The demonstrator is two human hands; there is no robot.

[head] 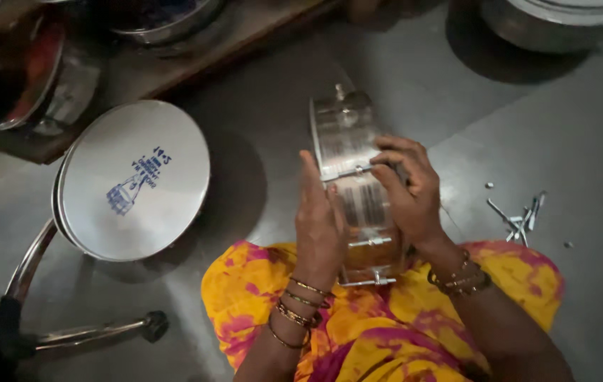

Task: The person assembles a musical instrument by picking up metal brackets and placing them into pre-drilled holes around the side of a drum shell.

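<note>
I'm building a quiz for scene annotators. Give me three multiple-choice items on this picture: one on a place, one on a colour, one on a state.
1. Where does the round lid lie relative to the person?
A. To their left
B. To their right
C. On their lap

2. What colours is the garment over the lap?
A. Green and white
B. Yellow and pink
C. Plain black

3. How is the metal container held?
A. Left hand alone
B. It stands on the floor untouched
C. Between both hands, the right hand on its clasp side

Answers:
1 A, it rests at the left by the stool legs.
2 B, yellow with pink patches.
3 C, one hand lies on each side.
</note>
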